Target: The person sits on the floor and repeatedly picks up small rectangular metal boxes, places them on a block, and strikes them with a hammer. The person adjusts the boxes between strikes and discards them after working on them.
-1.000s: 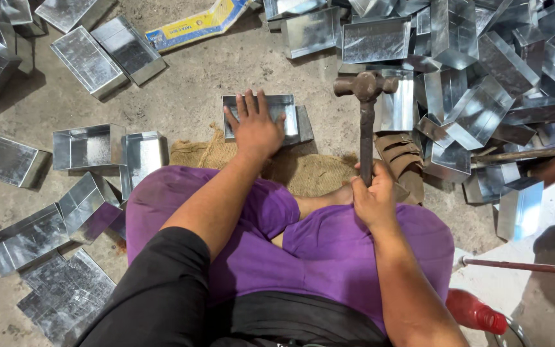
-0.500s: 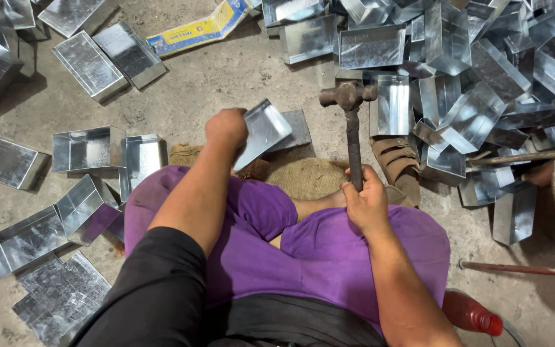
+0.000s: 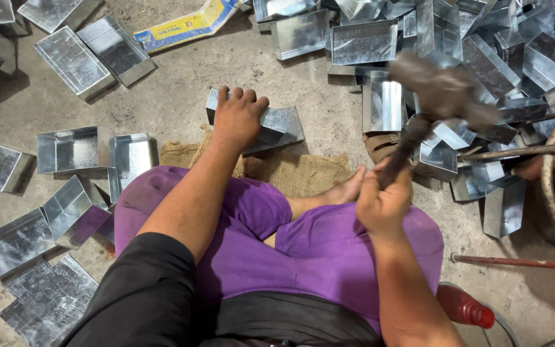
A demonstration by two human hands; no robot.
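Galvanised tray lies under the flat left hand; right hand clenches the hammer.

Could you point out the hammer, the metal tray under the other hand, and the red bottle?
hammer (image 3: pixel 441 90): head view, on its blurred raised head.
metal tray (image 3: pixel 277 125): head view, on its bare side wall beside the left hand.
red bottle (image 3: pixel 460 307): head view, on its body.
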